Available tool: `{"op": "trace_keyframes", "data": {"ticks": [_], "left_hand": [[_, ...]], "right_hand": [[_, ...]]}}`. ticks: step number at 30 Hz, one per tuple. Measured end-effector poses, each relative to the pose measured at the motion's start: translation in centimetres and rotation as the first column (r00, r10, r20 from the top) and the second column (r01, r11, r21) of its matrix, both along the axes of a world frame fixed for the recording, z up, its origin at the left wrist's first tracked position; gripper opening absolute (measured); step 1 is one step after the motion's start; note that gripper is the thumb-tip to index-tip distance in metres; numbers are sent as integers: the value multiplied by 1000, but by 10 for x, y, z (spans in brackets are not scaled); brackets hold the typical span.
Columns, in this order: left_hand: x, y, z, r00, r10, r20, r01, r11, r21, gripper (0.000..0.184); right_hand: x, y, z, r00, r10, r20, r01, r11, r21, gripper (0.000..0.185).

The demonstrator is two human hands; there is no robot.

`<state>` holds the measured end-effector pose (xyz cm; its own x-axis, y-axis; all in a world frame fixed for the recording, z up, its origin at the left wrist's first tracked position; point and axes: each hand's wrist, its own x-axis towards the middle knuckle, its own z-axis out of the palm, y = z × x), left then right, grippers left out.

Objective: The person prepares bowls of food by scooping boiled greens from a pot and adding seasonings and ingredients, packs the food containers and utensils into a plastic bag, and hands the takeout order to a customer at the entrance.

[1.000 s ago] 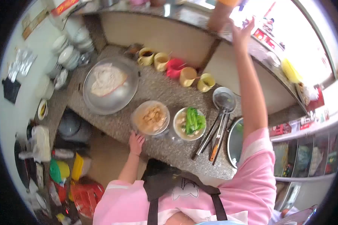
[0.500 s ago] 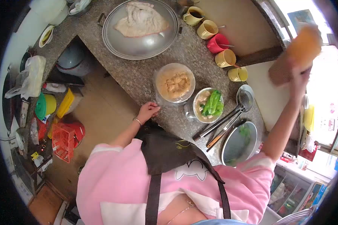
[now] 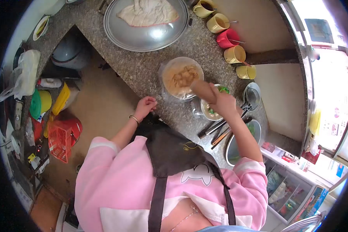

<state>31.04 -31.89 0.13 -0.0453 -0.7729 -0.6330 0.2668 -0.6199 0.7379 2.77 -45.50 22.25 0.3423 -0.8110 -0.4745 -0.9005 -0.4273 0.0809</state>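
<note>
- right hand [image 3: 225,104] has a blurry brown container [image 3: 203,91] in its grip, over the bowl of greens [image 3: 203,111]
- left hand [image 3: 146,104] loosely curled by the worktop [image 3: 123,65] edge, can't tell if that grip's empty

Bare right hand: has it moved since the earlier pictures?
Yes, inward. Against the speckled stone counter, the right hand has come from beyond the far edge and now partly hides the round white bowl.

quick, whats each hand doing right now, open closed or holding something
Left hand: loosely curled, nothing visible in it; whether fully closed cannot be told.
Right hand: closed, holding a blurred brown object.
</note>
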Motion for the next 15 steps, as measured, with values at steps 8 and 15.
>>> {"op": "trace_keyframes", "data": {"ticks": [8, 15], "left_hand": [[9, 11, 6, 995, 88, -41, -86, 995, 54, 18], [9, 9, 2, 995, 73, -65, -70, 997, 45, 18]], "right_hand": [[4, 1, 20, 993, -24, -112, 32, 997, 74, 83], [15, 2, 19, 1000, 3, -15, -3, 1000, 5, 82]]}}
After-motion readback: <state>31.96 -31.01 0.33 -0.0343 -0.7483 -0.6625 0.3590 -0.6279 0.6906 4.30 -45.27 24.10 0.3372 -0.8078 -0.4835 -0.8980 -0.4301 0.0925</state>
